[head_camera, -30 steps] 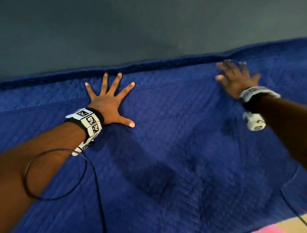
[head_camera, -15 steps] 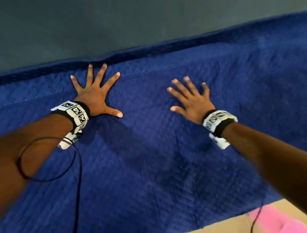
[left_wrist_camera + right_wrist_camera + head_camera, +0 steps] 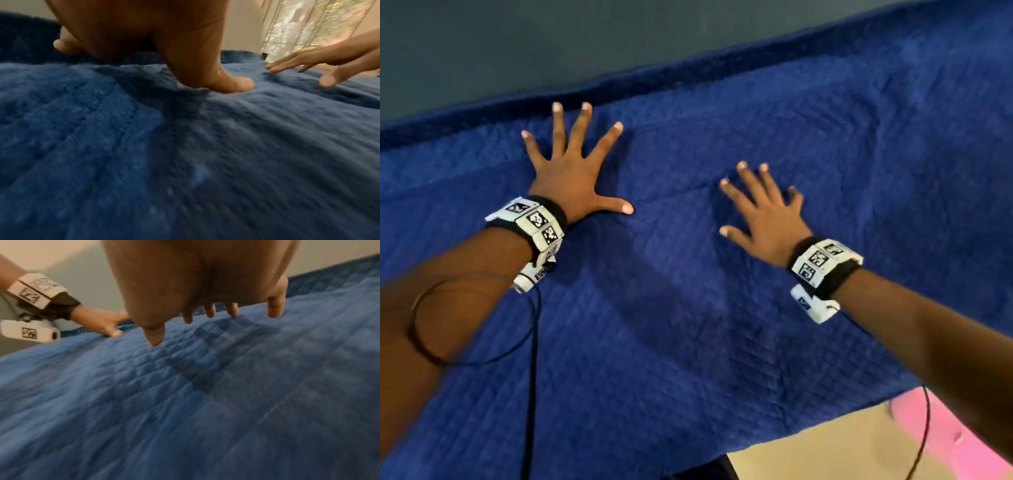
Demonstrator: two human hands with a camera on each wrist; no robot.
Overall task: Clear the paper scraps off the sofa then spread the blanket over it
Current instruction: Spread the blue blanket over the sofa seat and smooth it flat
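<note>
A dark blue quilted blanket [image 3: 688, 308] lies spread flat over the sofa and hides all of it. My left hand [image 3: 571, 171] presses on it near its far edge, palm down with fingers splayed wide. In the left wrist view the thumb [image 3: 232, 84] digs into the blanket [image 3: 144, 146]. My right hand [image 3: 760, 209] is flat with straight, spread fingers just over the blanket's middle; in the right wrist view its fingertips [image 3: 209, 313] hover a little above the fabric [image 3: 205, 402]. No paper scraps are in view.
A grey wall [image 3: 551, 41] runs behind the blanket's far edge. At the bottom right lie pale flooring [image 3: 808, 452] and something pink [image 3: 941, 438]. A black cable [image 3: 530, 377] hangs from my left wrist band across the blanket. A curtained window [image 3: 298, 29] shows in the left wrist view.
My right hand swept left from the far right of the blanket toward the middle, then drew slightly nearer. The left hand stayed pressed flat in about the same spot.
</note>
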